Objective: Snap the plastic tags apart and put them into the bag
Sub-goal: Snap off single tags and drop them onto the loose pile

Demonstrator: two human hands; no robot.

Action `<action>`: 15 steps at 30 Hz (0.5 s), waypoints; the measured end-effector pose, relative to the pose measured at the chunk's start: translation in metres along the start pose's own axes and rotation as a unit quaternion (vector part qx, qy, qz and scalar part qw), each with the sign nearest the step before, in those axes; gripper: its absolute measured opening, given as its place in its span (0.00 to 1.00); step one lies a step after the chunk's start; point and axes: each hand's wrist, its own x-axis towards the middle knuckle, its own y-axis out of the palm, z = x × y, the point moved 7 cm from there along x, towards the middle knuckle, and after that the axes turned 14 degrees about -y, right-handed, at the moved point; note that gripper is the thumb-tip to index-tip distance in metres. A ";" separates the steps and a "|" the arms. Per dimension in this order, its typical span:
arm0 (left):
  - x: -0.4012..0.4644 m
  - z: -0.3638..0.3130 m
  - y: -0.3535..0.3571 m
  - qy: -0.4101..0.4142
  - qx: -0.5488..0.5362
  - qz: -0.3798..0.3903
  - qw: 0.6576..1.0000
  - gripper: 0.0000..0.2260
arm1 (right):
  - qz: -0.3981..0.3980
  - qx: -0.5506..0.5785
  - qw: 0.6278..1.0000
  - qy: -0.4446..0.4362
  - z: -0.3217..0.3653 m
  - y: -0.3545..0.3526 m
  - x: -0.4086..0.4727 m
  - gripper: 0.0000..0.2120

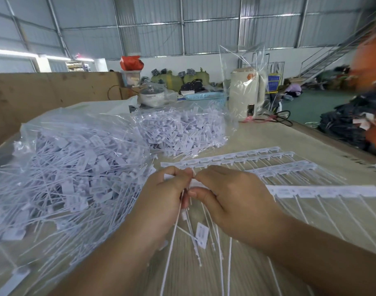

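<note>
Between the two hands, a strip of white plastic tags (323,192) runs off rightward, tails hanging toward the person. Left hand (161,197) pinches the end tag, right hand (231,199) grips its neighbour; the open bag (61,159) lies just left, nearer the left hand.

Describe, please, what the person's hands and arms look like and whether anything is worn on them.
The left hand and right hand are bare: no gloves, rings, watch or bracelet show. Both forearms are uncovered to the frame's edge, with no sleeves. The nails are short and unpainted.
</note>
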 end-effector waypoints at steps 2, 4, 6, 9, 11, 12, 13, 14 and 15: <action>0.004 0.001 -0.006 -0.022 -0.003 0.010 1.000 0.15 | 0.020 -0.026 0.999 -0.022 0.001 0.001 0.007 0.14; 0.006 0.003 -0.010 -0.050 -0.011 0.031 0.998 0.13 | 0.024 -0.044 0.998 -0.048 0.005 0.003 0.012 0.13; 0.007 0.006 -0.012 -0.075 -0.009 0.042 0.996 0.12 | 0.016 -0.046 0.997 -0.053 0.006 0.008 0.011 0.11; 0.007 0.011 -0.012 -0.106 -0.019 0.050 0.993 0.13 | -0.005 -0.059 0.997 -0.049 0.006 0.011 0.007 0.09; 0.005 0.014 -0.008 -0.128 -0.036 0.066 0.989 0.11 | -0.008 -0.077 0.995 -0.061 0.007 0.010 0.006 0.06; 0.004 0.015 -0.006 -0.143 -0.050 0.076 0.986 0.10 | -0.006 -0.091 0.993 -0.068 0.008 0.010 0.006 0.06; 0.003 0.016 -0.005 -0.157 -0.062 0.085 0.982 0.10 | -0.003 -0.102 0.992 -0.079 0.009 0.010 0.006 0.07; 0.002 0.017 -0.004 -0.168 -0.071 0.093 0.979 0.10 | -0.001 -0.106 0.991 -0.085 0.009 0.010 0.005 0.08; 0.000 0.017 -0.003 -0.174 -0.079 0.100 0.976 0.10 | 0.000 -0.104 0.991 -0.089 0.010 0.009 0.004 0.08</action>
